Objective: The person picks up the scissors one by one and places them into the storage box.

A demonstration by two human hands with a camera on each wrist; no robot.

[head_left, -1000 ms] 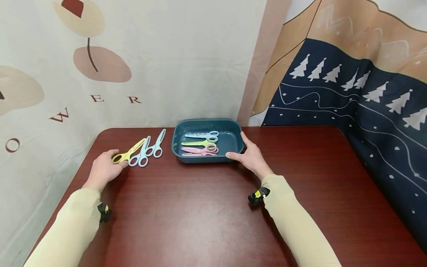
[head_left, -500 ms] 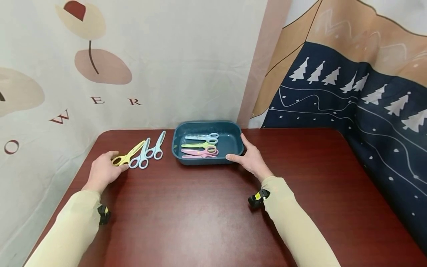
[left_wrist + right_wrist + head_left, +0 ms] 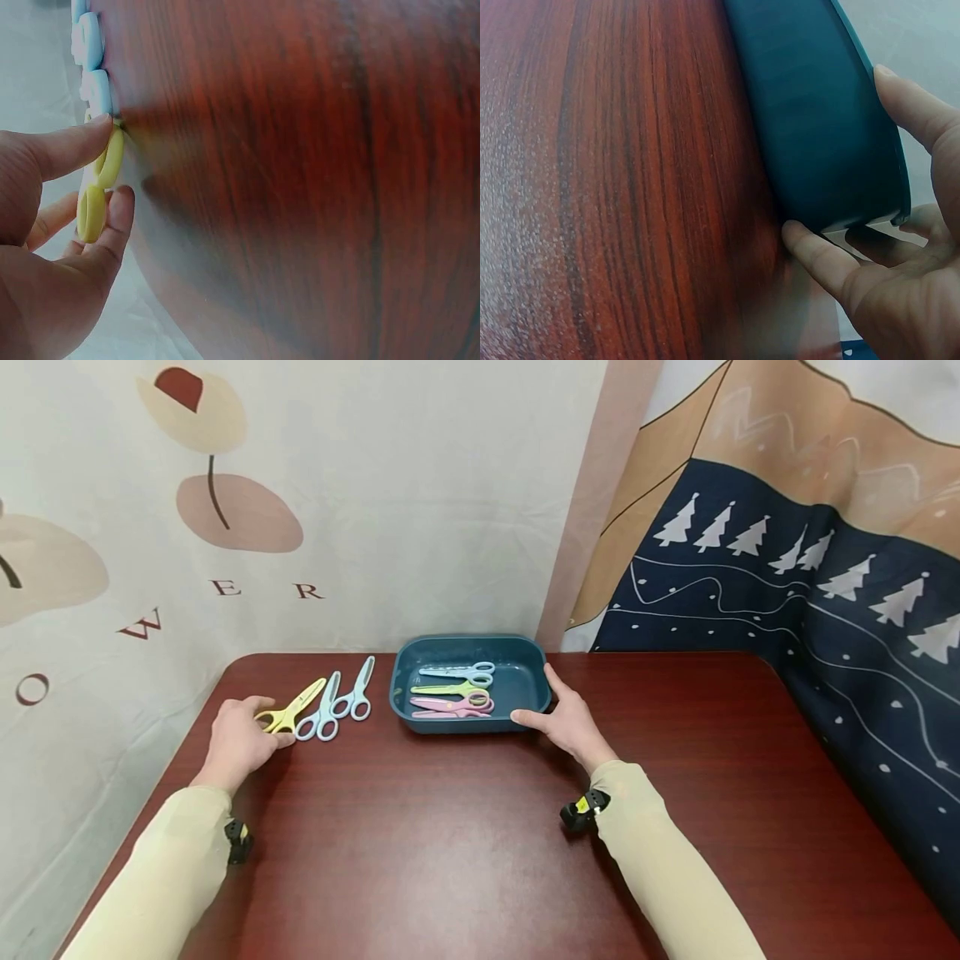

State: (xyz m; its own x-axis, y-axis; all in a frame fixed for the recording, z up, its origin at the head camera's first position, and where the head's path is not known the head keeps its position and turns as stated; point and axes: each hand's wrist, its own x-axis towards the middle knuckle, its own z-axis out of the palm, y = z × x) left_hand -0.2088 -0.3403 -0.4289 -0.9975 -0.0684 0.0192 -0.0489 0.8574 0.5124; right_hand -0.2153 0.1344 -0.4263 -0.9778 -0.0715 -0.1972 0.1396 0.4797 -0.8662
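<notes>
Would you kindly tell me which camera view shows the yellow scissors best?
The head view: it shows the yellow scissors from above, blades included. The left wrist view shows mainly their handles, nearly edge-on, and the right wrist view shows none of them.

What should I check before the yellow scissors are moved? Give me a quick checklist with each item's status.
1. Left hand at the yellow scissors: ok, thumb and fingers are at the handles.
2. Grip firmness: cannot tell, pressure does not show.
3. Yellow scissors clear of the nearest blue scissors: cannot tell, the handles sit too close to judge contact.
4. Tray steadied: ok, the right hand holds its right side.
5. Room in the tray: ok, bare floor shows right of the pink scissors.
</notes>
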